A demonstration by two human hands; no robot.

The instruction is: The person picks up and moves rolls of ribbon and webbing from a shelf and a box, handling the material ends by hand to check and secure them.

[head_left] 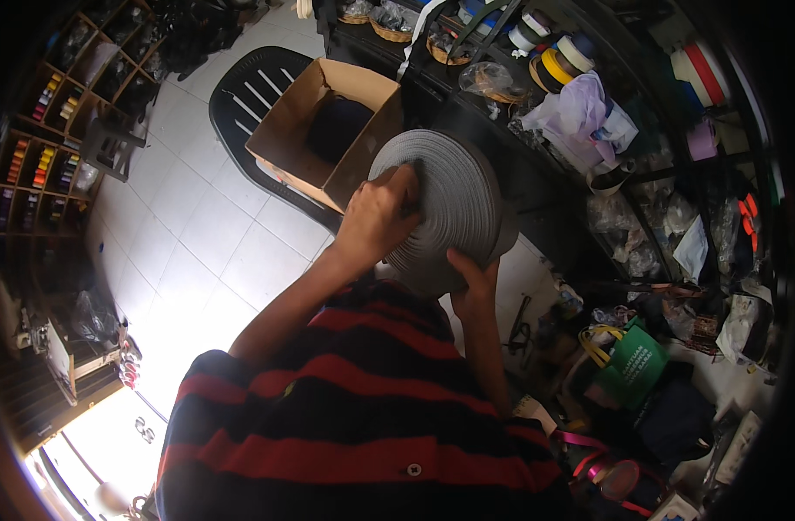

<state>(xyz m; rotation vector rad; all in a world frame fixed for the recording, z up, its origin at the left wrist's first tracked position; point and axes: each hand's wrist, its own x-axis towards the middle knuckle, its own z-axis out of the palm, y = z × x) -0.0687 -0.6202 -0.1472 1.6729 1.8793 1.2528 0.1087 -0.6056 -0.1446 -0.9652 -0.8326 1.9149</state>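
Note:
A large roll of grey webbing (457,195) is held up in front of my striped shirt, its coiled flat side facing me. My left hand (378,217) is closed at the middle of the coil, with its fingertips tucked into the core and hidden there. At the near right edge, my right hand (476,282) grips the roll with the thumb on the coiled face; its other fingers are out of sight behind. Just beyond the roll, to the left, is an open cardboard box (291,130) with something dark in it.
The box rests on a black slatted plastic chair (241,95) on white floor tiles (202,217). Shelves at right hold ribbon rolls (554,68), baskets (393,30) and plastic bags. A green bag (630,365) lies at lower right. Thread spools (43,165) fill a rack at far left.

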